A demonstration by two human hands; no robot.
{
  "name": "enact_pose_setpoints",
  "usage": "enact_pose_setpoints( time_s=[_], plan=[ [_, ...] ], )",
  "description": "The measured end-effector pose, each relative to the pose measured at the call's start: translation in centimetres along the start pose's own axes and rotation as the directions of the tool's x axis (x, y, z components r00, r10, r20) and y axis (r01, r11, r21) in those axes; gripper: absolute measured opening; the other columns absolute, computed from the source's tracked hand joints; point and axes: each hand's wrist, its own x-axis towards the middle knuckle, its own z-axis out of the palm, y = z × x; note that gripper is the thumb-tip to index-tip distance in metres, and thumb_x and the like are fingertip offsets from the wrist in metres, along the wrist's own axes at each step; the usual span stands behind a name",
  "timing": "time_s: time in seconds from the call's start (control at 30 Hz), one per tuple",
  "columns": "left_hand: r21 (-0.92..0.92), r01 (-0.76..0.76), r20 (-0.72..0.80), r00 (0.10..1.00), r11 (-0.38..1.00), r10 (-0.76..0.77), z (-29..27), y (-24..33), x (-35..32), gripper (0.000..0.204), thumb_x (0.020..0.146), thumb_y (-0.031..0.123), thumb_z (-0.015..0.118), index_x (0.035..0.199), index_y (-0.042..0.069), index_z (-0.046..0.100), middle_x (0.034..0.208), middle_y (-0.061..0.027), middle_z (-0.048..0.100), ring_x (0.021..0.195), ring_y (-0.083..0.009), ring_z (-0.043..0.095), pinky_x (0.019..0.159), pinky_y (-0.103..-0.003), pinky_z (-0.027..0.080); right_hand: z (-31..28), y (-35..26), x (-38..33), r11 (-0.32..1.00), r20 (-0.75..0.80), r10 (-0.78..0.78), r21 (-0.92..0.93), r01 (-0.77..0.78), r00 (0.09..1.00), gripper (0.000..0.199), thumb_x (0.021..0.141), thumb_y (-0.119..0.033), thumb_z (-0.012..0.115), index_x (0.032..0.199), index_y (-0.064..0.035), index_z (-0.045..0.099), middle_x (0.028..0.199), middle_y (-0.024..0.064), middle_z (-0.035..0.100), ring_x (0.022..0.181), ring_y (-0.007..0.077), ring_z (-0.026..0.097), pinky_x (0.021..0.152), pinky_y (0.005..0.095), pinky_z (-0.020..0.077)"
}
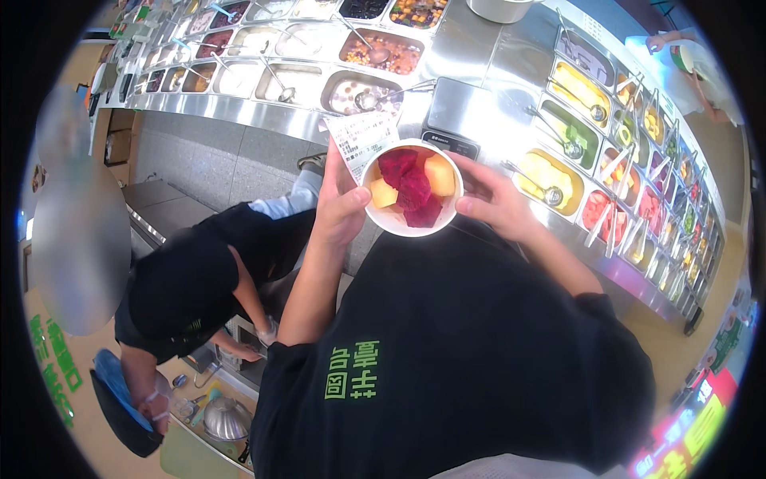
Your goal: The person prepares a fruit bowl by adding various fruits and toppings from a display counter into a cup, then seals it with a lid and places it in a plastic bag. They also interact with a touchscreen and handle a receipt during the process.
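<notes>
A white paper cup [391,219] is held in front of me, its open top toward me. Inside lie deep-magenta dragon fruit pieces [413,190] and pale orange-yellow fruit chunks [439,172]. My left hand [337,206] grips the cup's left side, thumb at the rim, and also holds a printed paper slip [359,137]. My right hand [501,199] is closed round the right side, its thumb near the rim. Just beyond the cup, a flat kitchen scale [464,110] with a steel top sits on the counter.
Steel tubs of toppings with ladles [381,56] line the counter to the left. On the right, trays of cut fruit [545,177] hold spoons and tongs. A co-worker in black [179,279] bends at my left, near a metal bowl [227,418]. Another person [702,68] stands far right.
</notes>
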Motion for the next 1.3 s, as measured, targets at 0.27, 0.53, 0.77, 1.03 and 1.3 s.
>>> enact_pose_setpoints(
  time_s=[0.27, 0.53, 0.77, 1.03, 1.3],
  plan=[
    [-0.025, 0.033, 0.005, 0.999, 0.999, -0.033, 0.8, 0.9, 0.4, 0.11, 0.07, 0.027, 0.079, 0.152, 0.003, 0.01, 0.147, -0.0179, 0.035, 0.136, -0.0306, 0.038, 0.114, -0.043, 0.029, 0.0, -0.3, 0.3, 1.0, -0.004, -0.002, 0.03, 0.002, 1.0, 0.074, 0.089, -0.013, 0.07, 0.148, 0.0027, 0.028, 0.133, 0.0145, 0.047, 0.119, 0.0182, 0.051, 0.101, 0.0315, 0.0433],
    [0.003, 0.028, 0.006, 1.0, 1.0, -0.028, 0.5, 1.1, 0.8, 0.108, 0.07, 0.027, 0.077, 0.152, 0.003, 0.011, 0.147, -0.0187, 0.036, 0.135, -0.0312, 0.039, 0.113, -0.043, 0.03, 0.1, -0.6, 0.7, 0.999, 0.0, -0.003, 0.034, 0.003, 1.0, 0.074, 0.089, -0.013, 0.07, 0.149, 0.0028, 0.028, 0.129, 0.0137, 0.05, 0.118, 0.017, 0.051, 0.101, 0.0301, 0.0433],
    [-0.015, 0.051, 0.0, 0.999, 0.999, -0.051, -1.0, 1.6, 1.4, 0.107, 0.069, 0.026, 0.077, 0.151, 0.003, 0.012, 0.146, -0.0197, 0.037, 0.134, -0.0319, 0.04, 0.113, -0.043, 0.031, 0.8, -0.3, 2.2, 1.0, -0.01, -0.008, 0.018, 0.008, 1.0, 0.074, 0.089, -0.013, 0.069, 0.149, 0.0029, 0.028, 0.128, 0.013, 0.051, 0.117, 0.0164, 0.051, 0.1, 0.0302, 0.0432],
    [-0.066, 0.097, 0.046, 0.994, 0.993, -0.094, -8.3, 3.9, 4.1, 0.102, 0.073, 0.027, 0.075, 0.15, 0.003, 0.012, 0.145, -0.0198, 0.036, 0.133, -0.0325, 0.041, 0.111, -0.044, 0.036, 4.1, 1.7, 8.6, 1.0, -0.058, -0.013, -0.027, 0.012, 0.998, 0.071, 0.093, -0.018, 0.066, 0.149, 0.002, 0.028, 0.126, 0.0122, 0.051, 0.116, 0.0171, 0.052, 0.098, 0.0314, 0.0447],
    [-0.123, 0.154, 0.058, 0.987, 0.98, -0.148, -23.4, 11.1, 10.7, 0.091, 0.078, 0.026, 0.07, 0.15, 0.005, 0.018, 0.14, -0.018, 0.042, 0.13, -0.0303, 0.045, 0.108, -0.042, 0.039, 8.9, 5.3, 22.8, 0.993, -0.242, -0.122, -0.021, 0.12, 0.963, 0.056, 0.101, -0.023, 0.051, 0.148, 0.001, 0.031, 0.131, 0.0151, 0.052, 0.107, 0.0194, 0.059, 0.086, 0.0304, 0.0519]
  ],
)
